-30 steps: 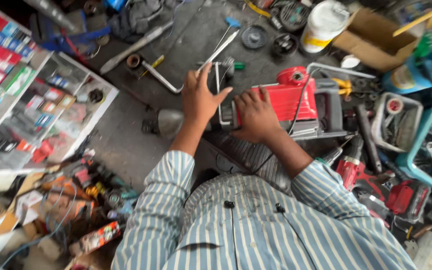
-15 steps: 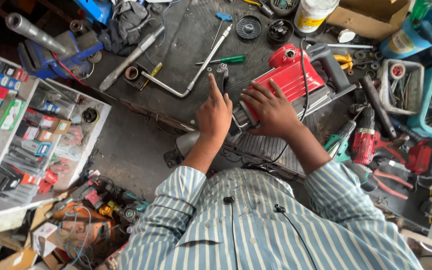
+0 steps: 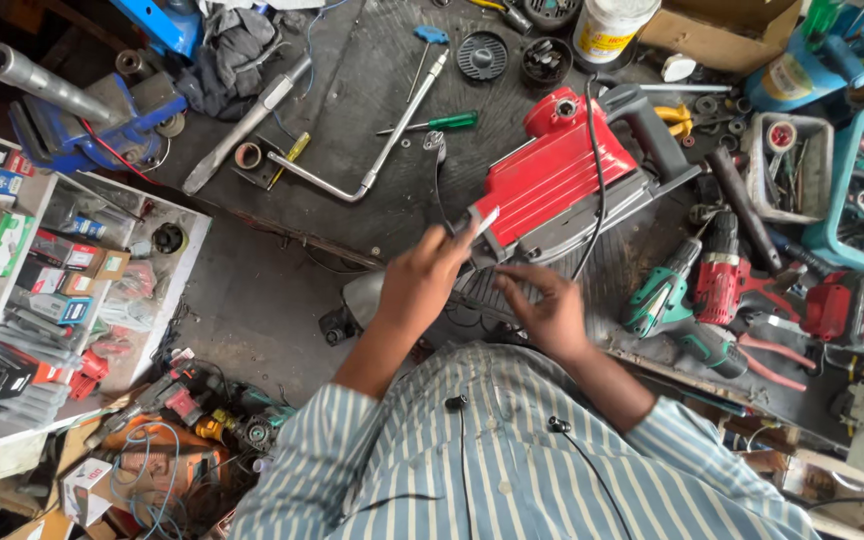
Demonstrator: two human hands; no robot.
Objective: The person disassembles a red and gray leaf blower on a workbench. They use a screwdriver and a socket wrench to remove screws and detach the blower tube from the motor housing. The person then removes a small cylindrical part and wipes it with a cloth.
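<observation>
We see the dark table (image 3: 352, 200) crowded with tools, and the red power saw (image 3: 552, 180) lies on its side near the middle of it, grey handle to the far right and black cord looped over the body. It seems laid that way so its near end faces us and both hands can get at it. The body is a ribbed red shell with a grey base and a round red cap at the far end.

Our left hand (image 3: 422, 285) sits at the saw's near-left corner, its grip closed on a thin pale tool (image 3: 482, 222) whose tip touches the housing. Our right hand (image 3: 552, 310) hovers just beside the near edge, fingers spread apart and holding nothing. A green drill (image 3: 667, 295) lies to the right, a long metal wrench (image 3: 382, 150) farther left.
</observation>
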